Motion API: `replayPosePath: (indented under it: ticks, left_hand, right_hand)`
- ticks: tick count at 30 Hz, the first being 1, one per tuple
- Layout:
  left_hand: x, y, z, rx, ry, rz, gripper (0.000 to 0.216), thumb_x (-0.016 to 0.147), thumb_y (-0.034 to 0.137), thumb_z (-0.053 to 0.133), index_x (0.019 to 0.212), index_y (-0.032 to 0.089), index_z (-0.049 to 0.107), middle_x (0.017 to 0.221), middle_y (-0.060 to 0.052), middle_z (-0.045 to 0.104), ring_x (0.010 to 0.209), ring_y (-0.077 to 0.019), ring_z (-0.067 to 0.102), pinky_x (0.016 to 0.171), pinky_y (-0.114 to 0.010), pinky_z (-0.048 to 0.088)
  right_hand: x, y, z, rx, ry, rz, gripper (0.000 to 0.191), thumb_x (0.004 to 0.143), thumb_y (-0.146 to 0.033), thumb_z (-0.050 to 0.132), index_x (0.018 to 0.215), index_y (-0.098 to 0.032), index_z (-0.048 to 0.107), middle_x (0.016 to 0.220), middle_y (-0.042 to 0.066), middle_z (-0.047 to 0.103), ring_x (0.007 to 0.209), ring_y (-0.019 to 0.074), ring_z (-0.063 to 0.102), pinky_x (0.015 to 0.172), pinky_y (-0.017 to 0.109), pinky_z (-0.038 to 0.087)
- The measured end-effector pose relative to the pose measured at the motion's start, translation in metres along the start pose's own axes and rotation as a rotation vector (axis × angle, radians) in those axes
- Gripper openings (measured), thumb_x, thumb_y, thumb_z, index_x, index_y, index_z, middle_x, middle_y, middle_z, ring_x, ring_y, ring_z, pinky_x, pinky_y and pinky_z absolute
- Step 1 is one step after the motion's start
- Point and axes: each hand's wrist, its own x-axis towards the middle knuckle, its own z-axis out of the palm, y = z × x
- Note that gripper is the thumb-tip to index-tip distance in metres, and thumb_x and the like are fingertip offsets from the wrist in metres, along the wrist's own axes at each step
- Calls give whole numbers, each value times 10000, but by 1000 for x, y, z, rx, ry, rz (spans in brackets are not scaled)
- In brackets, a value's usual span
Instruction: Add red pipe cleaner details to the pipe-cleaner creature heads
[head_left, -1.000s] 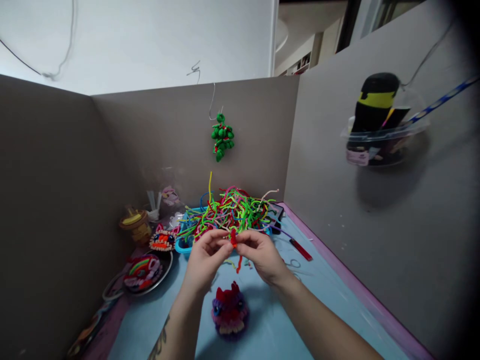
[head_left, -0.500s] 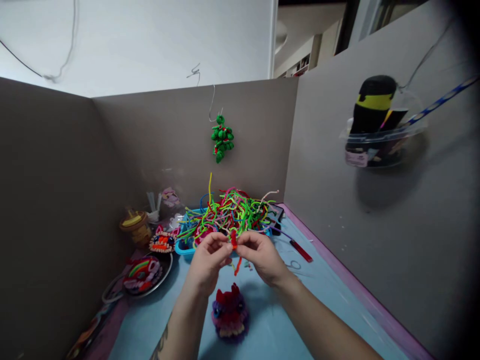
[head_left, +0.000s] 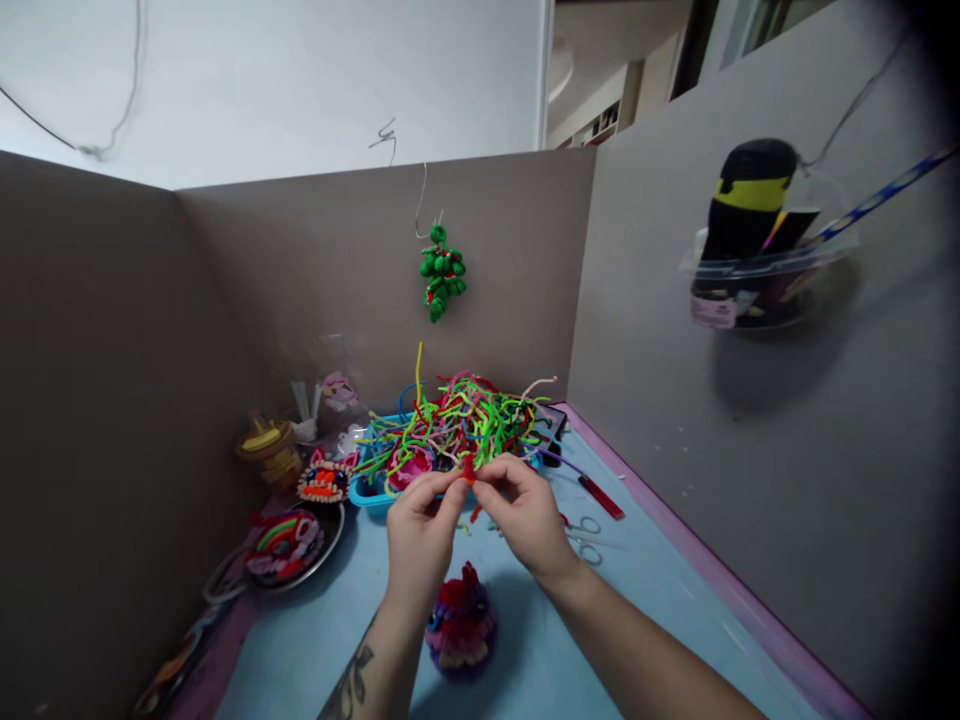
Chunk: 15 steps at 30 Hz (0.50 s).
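Note:
Between my two hands, raised over the table, is a small red pipe cleaner piece (head_left: pixel 469 467), its loose end hanging down under the fingers. My left hand (head_left: pixel 424 520) pinches it from the left with thumb and forefinger. From the other side my right hand (head_left: pixel 525 515) pinches it too, the fingertips of both hands nearly meeting. Below them on the table sits a fuzzy purple and red figure (head_left: pixel 461 625) with blue eyes, partly covered by my left wrist. Just behind the hands, a blue tray (head_left: pixel 367 497) is heaped with many-coloured pipe cleaners (head_left: pixel 480 420).
Scissors (head_left: pixel 589 540) and a red-handled tool (head_left: pixel 601 497) lie to the right. At left are a round plate (head_left: pixel 334 545) with a rainbow piece, an orange figure (head_left: pixel 326 480) and a basket (head_left: pixel 270 450). A green ornament (head_left: pixel 442 275) hangs on the back panel, a tub (head_left: pixel 750 290) on the right.
My left hand has turned and closed in toward the right hand around the red piece. More of the scissors shows beside my right wrist.

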Motion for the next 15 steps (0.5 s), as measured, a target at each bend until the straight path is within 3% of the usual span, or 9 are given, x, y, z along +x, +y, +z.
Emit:
replayPosePath:
  ticks: [4, 10, 15]
  left_hand:
    - [-1, -1, 2, -95, -42, -53, 139, 745, 283, 679, 833, 198, 746, 797, -40, 705, 741, -158, 635, 673, -245, 504]
    - [2, 1, -1, -176, -62, -185, 130, 723, 288, 691, 771, 174, 728, 756, -35, 691, 705, -164, 623, 641, -243, 496]
    - [3, 0, -2, -129, -56, -182, 142, 747, 314, 655, 772, 179, 694, 738, -26, 655, 648, -149, 574, 550, -213, 436]
  right_hand:
    - [-1, -5, -1, -72, 27, -57, 71, 783, -168, 611, 717, -191, 627, 734, 4, 580, 707, 147, 559, 646, 269, 452]
    - [-3, -9, 0, -112, -35, -122, 84, 818, -156, 599, 780, -207, 654, 772, 19, 625, 768, 158, 582, 705, 276, 459]
    - [-1, -11, -4, -201, -105, -195, 147, 844, -134, 545, 858, -217, 666, 835, 39, 640, 823, 175, 591, 756, 298, 467]
